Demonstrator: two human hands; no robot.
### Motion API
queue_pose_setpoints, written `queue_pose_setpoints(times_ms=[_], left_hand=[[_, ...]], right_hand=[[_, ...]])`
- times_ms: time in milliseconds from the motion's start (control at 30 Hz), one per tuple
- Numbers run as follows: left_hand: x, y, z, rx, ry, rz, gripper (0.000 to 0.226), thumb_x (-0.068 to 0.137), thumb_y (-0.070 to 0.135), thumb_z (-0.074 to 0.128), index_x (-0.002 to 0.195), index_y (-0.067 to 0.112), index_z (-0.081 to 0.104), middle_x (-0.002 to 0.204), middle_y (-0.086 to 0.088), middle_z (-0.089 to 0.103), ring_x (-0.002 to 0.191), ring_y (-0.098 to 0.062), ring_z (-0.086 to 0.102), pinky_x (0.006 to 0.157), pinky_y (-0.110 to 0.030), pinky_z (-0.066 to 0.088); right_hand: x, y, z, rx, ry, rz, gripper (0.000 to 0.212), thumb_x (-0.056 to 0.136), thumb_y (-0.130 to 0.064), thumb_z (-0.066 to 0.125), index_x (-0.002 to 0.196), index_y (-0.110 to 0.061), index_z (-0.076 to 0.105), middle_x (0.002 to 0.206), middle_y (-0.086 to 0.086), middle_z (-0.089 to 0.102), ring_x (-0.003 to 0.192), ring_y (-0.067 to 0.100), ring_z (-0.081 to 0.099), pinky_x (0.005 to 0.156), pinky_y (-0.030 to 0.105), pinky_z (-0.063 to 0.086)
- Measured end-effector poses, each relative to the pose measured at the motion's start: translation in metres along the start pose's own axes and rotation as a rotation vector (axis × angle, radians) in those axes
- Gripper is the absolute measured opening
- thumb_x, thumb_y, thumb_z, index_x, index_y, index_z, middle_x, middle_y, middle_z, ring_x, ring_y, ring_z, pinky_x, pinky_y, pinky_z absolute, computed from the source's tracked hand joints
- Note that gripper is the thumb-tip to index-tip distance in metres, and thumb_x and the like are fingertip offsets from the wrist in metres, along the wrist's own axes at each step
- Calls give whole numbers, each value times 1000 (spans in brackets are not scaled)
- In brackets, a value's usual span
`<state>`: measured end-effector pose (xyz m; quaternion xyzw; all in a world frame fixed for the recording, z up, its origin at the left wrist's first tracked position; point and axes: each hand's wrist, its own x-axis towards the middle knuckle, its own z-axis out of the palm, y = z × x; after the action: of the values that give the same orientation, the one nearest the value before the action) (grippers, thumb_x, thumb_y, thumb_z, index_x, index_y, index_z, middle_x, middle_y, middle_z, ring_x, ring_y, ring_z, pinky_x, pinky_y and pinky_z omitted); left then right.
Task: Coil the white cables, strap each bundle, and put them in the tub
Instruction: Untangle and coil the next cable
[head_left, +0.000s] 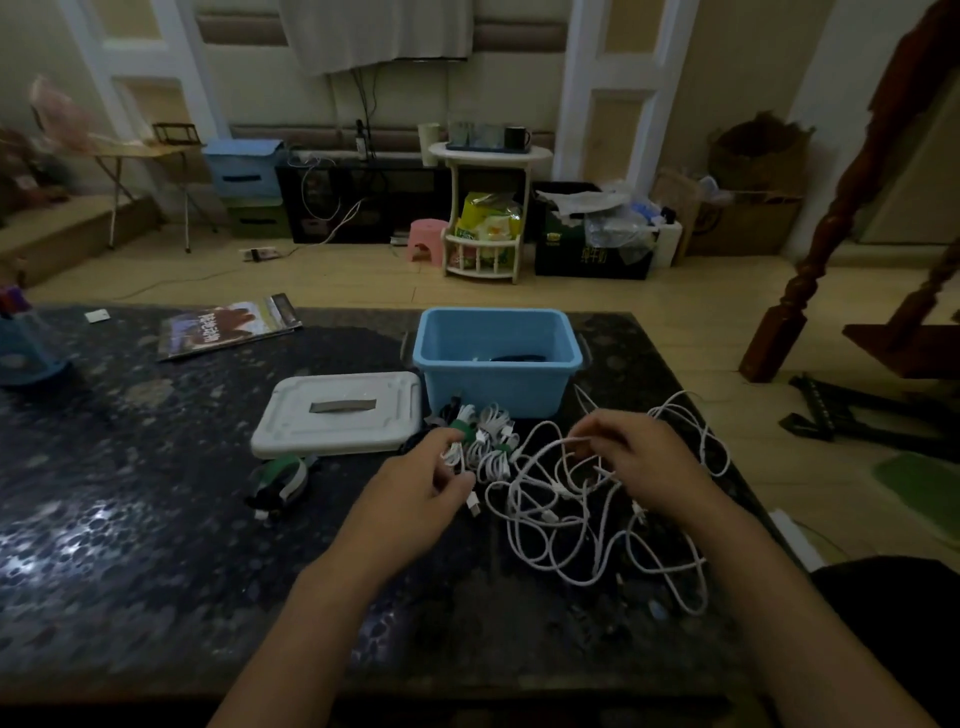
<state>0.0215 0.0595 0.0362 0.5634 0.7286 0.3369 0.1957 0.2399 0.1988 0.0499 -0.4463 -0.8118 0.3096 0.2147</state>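
Two hands worked low in the frame over the dark counter (156, 519). Left hand (415, 483) had fingers curled, pinching a white cable end (474, 503) beside the strapped bundles (488, 441). Right hand (644, 457) pinched a strand of the loose white cables (561, 519), tangled at centre right. Just above sat the blue tub (498, 358), its white lid (337, 413) to the left.

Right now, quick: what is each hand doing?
Left hand: pinches a white cable near its plug.
Right hand: pinches a strand of the loose cable tangle.
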Motion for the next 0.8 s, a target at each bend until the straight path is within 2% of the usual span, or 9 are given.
queue_pose_setpoints(times_ms=[67, 167, 233, 367, 467, 567, 667, 733, 800], left_hand=[[2, 4, 3, -82, -18, 16, 58, 94, 41, 63, 144, 49, 35, 93, 14, 64, 80, -5, 64, 78, -26, 52], [5, 6, 9, -78, -122, 85, 70, 90, 45, 68, 144, 62, 27, 109, 15, 58, 86, -6, 64, 82, -22, 53], [6, 4, 17, 22, -214, 133, 69, 89, 45, 68, 145, 59, 29, 119, 13, 50, 93, -3, 60, 86, -19, 50], [6, 6, 36, 48, -353, 172, 57, 92, 42, 66, 142, 54, 41, 118, 8, 45, 99, -3, 53, 93, -19, 46], [8, 13, 45, 52, -354, 227, 26, 94, 39, 64, 120, 43, 63, 113, 9, 51, 97, -1, 55, 87, -19, 47], [11, 13, 45, 73, -305, 208, 7, 94, 34, 65, 101, 33, 65, 100, 12, 59, 88, -3, 58, 82, -27, 52], [11, 8, 45, 56, -315, 139, 22, 91, 33, 69, 110, 32, 58, 91, 12, 62, 78, 0, 58, 69, -20, 46], [11, 5, 49, 165, -374, 131, 29, 89, 32, 71, 116, 33, 63, 84, 11, 59, 75, -6, 57, 70, -24, 46], [14, 3, 50, 296, -373, 160, 16, 89, 31, 70, 104, 26, 72, 74, 11, 54, 74, -12, 55, 71, -28, 48]], right_hand=[[-9, -10, -7, 189, 54, -44, 28, 100, -1, 52, 95, -22, 70, 87, -5, 74, 83, 2, 71, 77, 18, 55], [-17, -27, -15, 449, 110, -98, 24, 101, 4, 46, 97, -10, 65, 85, 6, 71, 78, 17, 72, 75, 25, 59], [-20, -36, -22, 592, 129, -114, 21, 102, 3, 44, 100, -6, 62, 85, 9, 69, 77, 20, 72, 73, 25, 59], [-24, -42, -32, 848, 151, -69, 24, 102, -2, 43, 95, -13, 63, 82, 6, 69, 78, 22, 71, 74, 28, 59], [-22, -37, -31, 767, 191, 7, 23, 102, -4, 44, 95, -11, 65, 80, 5, 70, 76, 21, 70, 77, 31, 59], [-19, -26, -31, 676, 257, 91, 22, 103, -4, 42, 97, -6, 63, 82, 9, 68, 66, 14, 68, 73, 29, 57], [-16, -18, -33, 714, 299, 162, 23, 103, -2, 39, 98, -4, 61, 80, 10, 67, 62, 15, 65, 66, 25, 58], [-13, -14, -33, 713, 321, 211, 23, 102, -2, 38, 96, -5, 60, 79, 11, 66, 61, 17, 64, 63, 23, 57], [-11, -10, -32, 671, 356, 260, 22, 102, -2, 39, 94, -7, 59, 79, 12, 66, 62, 21, 63, 61, 24, 56]])
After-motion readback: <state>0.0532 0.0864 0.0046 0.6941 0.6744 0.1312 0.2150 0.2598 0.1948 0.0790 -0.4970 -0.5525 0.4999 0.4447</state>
